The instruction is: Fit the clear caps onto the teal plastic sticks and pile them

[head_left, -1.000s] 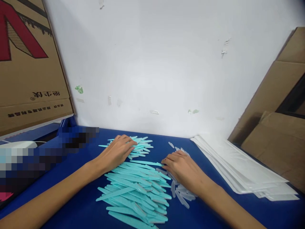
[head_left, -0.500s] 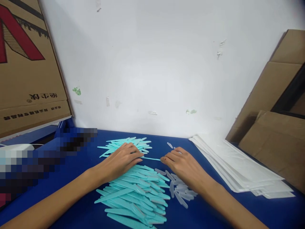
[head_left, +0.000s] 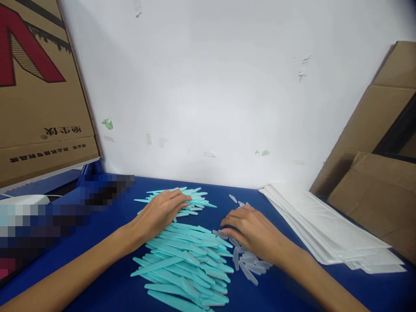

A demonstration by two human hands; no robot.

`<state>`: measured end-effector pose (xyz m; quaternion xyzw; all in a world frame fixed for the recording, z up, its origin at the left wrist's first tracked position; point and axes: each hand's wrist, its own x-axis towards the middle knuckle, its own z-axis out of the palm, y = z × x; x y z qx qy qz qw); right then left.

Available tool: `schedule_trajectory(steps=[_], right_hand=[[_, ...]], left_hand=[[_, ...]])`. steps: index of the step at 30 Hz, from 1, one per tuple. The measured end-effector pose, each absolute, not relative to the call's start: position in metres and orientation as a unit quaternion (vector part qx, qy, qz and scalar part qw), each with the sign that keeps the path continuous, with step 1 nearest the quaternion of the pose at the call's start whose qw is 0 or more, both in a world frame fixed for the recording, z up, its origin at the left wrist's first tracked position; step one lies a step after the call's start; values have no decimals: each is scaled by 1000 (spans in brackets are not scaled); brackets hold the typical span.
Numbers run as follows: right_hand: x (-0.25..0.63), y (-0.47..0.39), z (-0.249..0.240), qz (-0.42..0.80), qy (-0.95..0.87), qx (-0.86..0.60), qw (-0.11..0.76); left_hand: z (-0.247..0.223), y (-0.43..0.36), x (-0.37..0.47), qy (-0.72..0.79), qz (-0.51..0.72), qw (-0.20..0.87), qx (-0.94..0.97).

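Note:
My left hand (head_left: 167, 208) is over the far pile of teal eyebrow razors (head_left: 197, 193), its thumb and fingers slightly apart. One teal razor (head_left: 208, 204) juts rightward from that pile, just beyond my fingertips. Below my left wrist spreads a larger near pile of teal razors (head_left: 191, 264), mostly lying sideways and overlapping. My right hand (head_left: 244, 226) hovers over translucent blade caps (head_left: 251, 262), thumb and forefinger apart beside one cap (head_left: 221, 234). Whether the fingertips touch that cap I cannot tell. Part of the cap heap is hidden under this hand.
White plastic bags (head_left: 328, 229) lie stacked on the blue table (head_left: 107, 216) at right. Cardboard (head_left: 373, 182) leans behind them. A large printed carton (head_left: 42, 104) stands at left. The white wall (head_left: 208, 95) rises behind the table. A single cap (head_left: 232, 198) lies farther back.
My hands have moved apart. The razor stretched between them is no longer there; one now juts from the far pile. My left hand shifted back and left, my right hand down toward the caps.

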<state>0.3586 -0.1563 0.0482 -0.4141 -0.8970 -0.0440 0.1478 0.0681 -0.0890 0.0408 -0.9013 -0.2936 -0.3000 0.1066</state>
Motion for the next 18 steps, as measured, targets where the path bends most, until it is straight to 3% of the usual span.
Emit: schedule_trajectory(steps=[9, 18], right_hand=[[351, -155, 45, -34, -907, -407, 102], [349, -152, 37, -38, -896, -425, 121]], left_hand=[[44, -98, 73, -305, -308, 103, -895], [46, -103, 74, -293, -312, 79, -901]])
